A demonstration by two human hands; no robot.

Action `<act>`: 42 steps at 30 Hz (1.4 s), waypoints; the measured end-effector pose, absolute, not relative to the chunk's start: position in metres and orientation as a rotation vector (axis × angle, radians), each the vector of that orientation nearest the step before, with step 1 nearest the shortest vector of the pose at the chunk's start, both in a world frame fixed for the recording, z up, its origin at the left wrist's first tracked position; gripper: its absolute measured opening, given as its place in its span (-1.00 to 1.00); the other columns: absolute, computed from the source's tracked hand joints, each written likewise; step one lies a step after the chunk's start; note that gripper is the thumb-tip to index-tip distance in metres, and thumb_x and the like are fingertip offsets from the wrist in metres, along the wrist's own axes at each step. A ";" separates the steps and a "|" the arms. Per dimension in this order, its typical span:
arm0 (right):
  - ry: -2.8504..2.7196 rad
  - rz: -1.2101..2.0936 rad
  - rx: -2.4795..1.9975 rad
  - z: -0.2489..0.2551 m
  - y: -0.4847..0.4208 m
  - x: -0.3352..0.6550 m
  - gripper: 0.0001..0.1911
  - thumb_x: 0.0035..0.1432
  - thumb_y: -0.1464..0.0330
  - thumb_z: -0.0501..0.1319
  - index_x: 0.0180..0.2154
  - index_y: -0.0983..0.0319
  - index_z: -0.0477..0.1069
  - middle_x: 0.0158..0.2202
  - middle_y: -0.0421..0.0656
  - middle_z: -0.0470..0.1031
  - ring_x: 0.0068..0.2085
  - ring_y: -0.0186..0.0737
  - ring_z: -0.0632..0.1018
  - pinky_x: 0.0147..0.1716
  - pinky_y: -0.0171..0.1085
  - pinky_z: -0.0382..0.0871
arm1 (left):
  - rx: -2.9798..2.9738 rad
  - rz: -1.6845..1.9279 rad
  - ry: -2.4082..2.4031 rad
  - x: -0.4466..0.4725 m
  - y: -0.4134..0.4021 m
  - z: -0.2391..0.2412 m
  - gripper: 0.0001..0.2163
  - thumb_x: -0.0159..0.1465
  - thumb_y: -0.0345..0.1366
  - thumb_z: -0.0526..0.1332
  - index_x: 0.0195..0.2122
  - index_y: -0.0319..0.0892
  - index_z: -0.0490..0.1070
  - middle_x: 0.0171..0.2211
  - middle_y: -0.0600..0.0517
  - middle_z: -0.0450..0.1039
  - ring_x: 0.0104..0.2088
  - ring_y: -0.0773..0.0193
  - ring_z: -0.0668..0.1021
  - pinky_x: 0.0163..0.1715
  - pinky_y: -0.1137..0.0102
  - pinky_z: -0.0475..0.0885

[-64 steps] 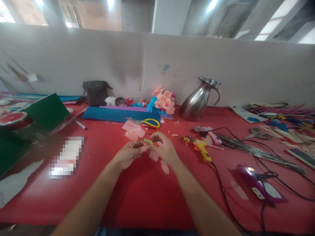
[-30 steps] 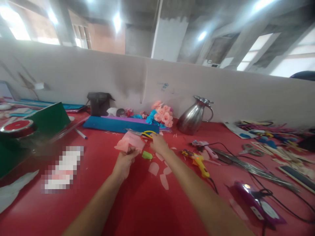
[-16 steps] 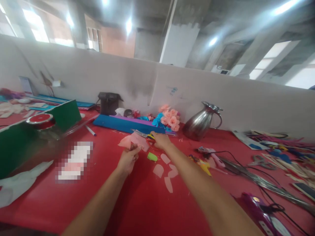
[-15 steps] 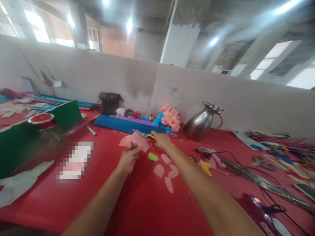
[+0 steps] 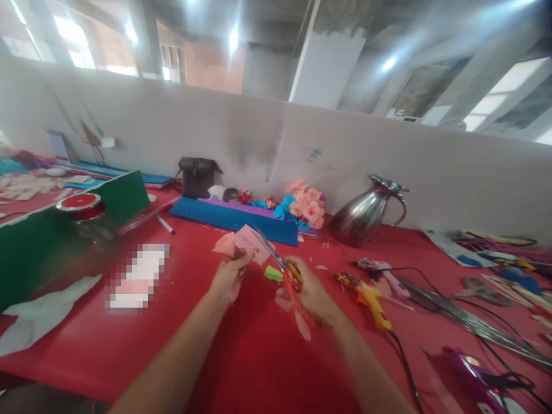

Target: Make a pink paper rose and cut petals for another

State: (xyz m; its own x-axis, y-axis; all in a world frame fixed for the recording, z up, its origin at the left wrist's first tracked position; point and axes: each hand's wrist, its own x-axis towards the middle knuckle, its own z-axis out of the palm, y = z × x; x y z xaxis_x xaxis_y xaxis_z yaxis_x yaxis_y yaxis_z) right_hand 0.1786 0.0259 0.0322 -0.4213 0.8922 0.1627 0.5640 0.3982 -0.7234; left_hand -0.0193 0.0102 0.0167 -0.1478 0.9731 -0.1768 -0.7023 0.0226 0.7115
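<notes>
My left hand [image 5: 229,279] pinches a piece of pink crepe paper [image 5: 248,234] between thumb and fingers, just above the red table. Part of the paper curls up over the fingers. In my right hand [image 5: 314,292] is a pair of scissors [image 5: 272,248] with red and yellow handles. Their blades point up and left, beside the paper's right edge; whether they touch it I cannot tell. A bright green piece [image 5: 273,273] lies on the table between the hands. Cut pink petals [image 5: 302,326] lie partly hidden under the scissors and right hand.
Behind the hands lie a blue paper roll [image 5: 233,221] and peach paper flowers [image 5: 308,208]. A steel jug [image 5: 366,214] stands at back right. To the right are a yellow glue gun [image 5: 375,305] with its cord and a purple device [image 5: 468,374]. A green divider [image 5: 125,198] stands left.
My right hand has lifted the scissors from near the blue roll and drawn them back toward me, blades now beside the paper. My left hand still holds the paper.
</notes>
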 end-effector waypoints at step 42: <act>-2.178 0.588 -1.238 0.019 0.012 0.180 -0.53 -0.06 0.24 0.31 -0.05 0.04 0.32 -0.06 -0.14 0.45 -0.04 -0.05 0.47 -0.14 -0.15 0.33 | 0.271 1.592 0.883 -0.013 0.005 0.017 -0.71 -0.22 -0.50 0.42 -0.54 -0.22 0.31 -0.59 0.19 0.32 -0.67 0.57 0.25 -0.64 0.55 0.15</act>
State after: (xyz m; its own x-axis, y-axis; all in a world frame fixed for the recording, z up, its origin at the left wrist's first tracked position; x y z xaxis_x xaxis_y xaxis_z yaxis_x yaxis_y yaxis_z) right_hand 0.1800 0.0121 0.0188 -0.4162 0.8734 0.2528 0.6272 0.4771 -0.6156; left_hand -0.0128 0.0049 0.0166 -0.2391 0.9231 -0.3011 -0.7442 0.0250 0.6675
